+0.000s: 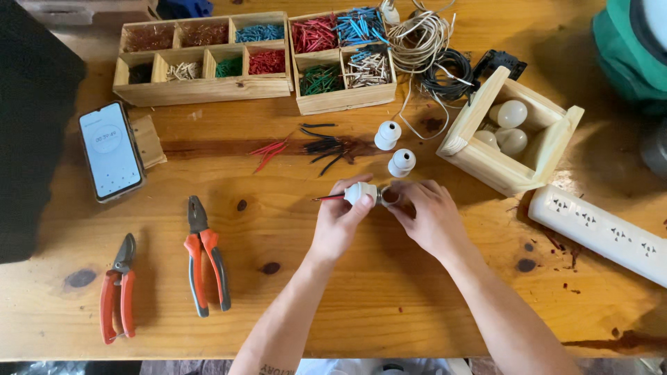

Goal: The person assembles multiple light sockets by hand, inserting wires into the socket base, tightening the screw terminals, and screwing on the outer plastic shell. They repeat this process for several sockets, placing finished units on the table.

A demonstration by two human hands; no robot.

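My left hand (338, 221) grips a white lamp socket (361, 192) with a red wire (328, 198) sticking out to its left. My right hand (424, 214) pinches the socket's other end, a small metal-rimmed part (389, 196), from the right. Both hands meet over the middle of the wooden table (389, 298). Two more white sockets (388, 135) (401, 162) stand just beyond my hands. Loose red wire pieces (269, 151) and black wire pieces (325, 146) lie behind them.
Left: orange-handled pliers (203, 253), red cutters (119, 290), a phone (110, 151). Back: two wooden trays (201, 87) (340, 101) of coloured wire bits, coiled cables (427, 52). Right: a wooden box (549, 149) with white bulbs (511, 114), a white power strip (601, 232).
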